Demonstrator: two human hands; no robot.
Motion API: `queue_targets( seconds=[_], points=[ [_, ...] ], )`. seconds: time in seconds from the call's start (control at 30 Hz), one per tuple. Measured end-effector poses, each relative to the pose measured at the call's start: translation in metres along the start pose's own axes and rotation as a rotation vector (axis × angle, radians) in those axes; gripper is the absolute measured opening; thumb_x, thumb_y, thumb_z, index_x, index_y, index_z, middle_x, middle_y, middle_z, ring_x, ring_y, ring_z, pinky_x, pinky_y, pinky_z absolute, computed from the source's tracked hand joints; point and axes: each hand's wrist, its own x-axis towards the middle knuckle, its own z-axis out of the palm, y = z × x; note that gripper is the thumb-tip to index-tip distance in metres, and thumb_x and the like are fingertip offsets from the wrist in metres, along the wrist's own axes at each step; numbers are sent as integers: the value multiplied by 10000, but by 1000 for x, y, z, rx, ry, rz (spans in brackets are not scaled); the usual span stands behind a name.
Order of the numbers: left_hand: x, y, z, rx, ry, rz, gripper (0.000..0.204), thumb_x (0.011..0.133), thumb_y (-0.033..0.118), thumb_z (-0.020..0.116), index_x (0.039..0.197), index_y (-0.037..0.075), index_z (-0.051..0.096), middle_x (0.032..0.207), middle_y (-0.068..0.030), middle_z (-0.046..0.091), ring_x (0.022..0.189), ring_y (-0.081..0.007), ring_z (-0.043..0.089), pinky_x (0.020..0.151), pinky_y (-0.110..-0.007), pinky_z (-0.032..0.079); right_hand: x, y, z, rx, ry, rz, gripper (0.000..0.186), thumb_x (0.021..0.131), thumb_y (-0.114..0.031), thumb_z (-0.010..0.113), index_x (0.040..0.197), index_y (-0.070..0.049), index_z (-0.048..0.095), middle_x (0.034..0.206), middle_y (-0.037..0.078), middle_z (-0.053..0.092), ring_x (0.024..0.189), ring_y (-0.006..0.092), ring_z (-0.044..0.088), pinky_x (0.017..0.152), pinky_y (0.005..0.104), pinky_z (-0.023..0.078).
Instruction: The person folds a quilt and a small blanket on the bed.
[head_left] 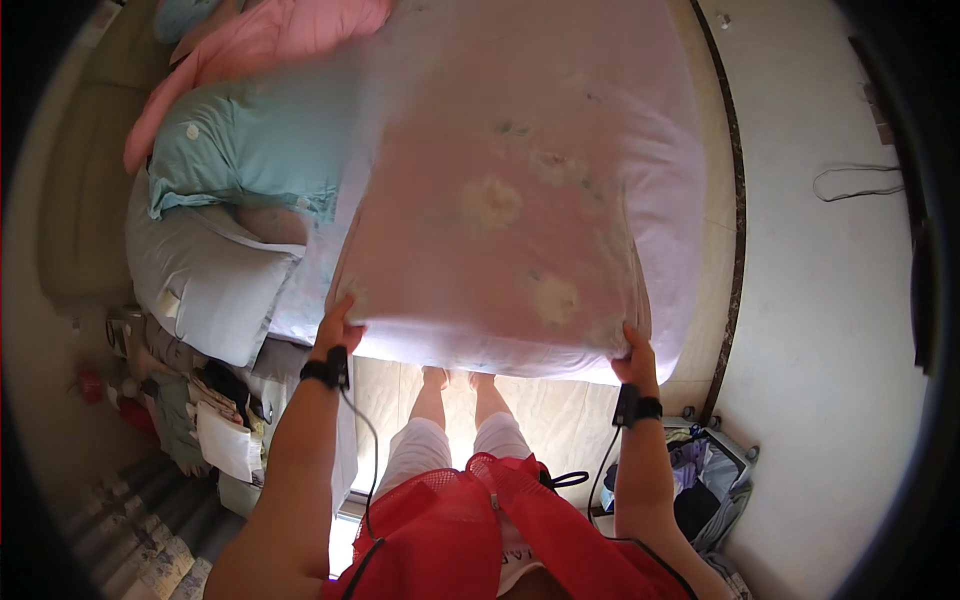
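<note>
A pink floral cloth (480, 255), with pale blossoms, is stretched between my two hands over the near end of the bed. At its near left corner my left hand (341, 329) is closed on the edge. My right hand (636, 357) grips the near right corner. Between the hands the cloth hangs fairly flat, its far part blurring into the bedding, so I cannot tell where it ends. Beneath it spreads the pale pink sheet (672, 215) of the bed.
Left on the bed lie a teal pillow (255, 135), a grey-white pillow (205, 275) and a coral-pink quilt (270, 35). Clothes (225, 435) are piled at lower left. An open suitcase (725, 475) with clothes stands at lower right, near the white wall (800, 300).
</note>
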Motion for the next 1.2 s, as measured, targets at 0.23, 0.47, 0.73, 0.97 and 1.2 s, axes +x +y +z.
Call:
queue_targets(
  seconds=[0.23,0.47,0.73,0.97,1.2],
  points=[
    [-65,-62,-106,182,179,-280,323,872,140,587,1182,97,507,1095,-59,613,970,-226,605,858,-450,481,-94,49,14,712,369,711,474,834,-120,616,1268,-42,440,1156,136,577,1044,320,574,911,488,466],
    [-74,-53,-104,-23,263,-509,184,859,160,576,1041,135,574,727,-39,564,568,-186,500,857,-582,470,-99,28,11,451,306,700,381,829,-145,609,1189,-66,508,1050,101,602,936,240,612,733,358,550],
    [15,36,42,-221,34,-21,242,884,277,555,1032,96,494,955,-98,607,944,-221,570,959,-567,347,34,-90,52,834,204,304,338,887,-238,538,1149,-32,480,1026,106,601,983,258,587,866,420,493],
    [70,-19,64,1248,69,799,813,732,440,712,1356,114,306,1367,-167,342,1277,-348,300,932,-605,323,78,-28,70,-829,297,-236,757,696,-291,776,1315,-68,401,1272,185,444,1167,337,433,920,444,414],
    [15,-71,142,2275,-137,436,1121,612,540,759,1459,305,62,1509,-132,-140,1347,-467,-132,864,-778,250,76,-65,129,-1426,5,130,1154,543,-418,842,1449,-337,131,1506,158,-128,1347,492,-85,897,765,211]
  ],
)
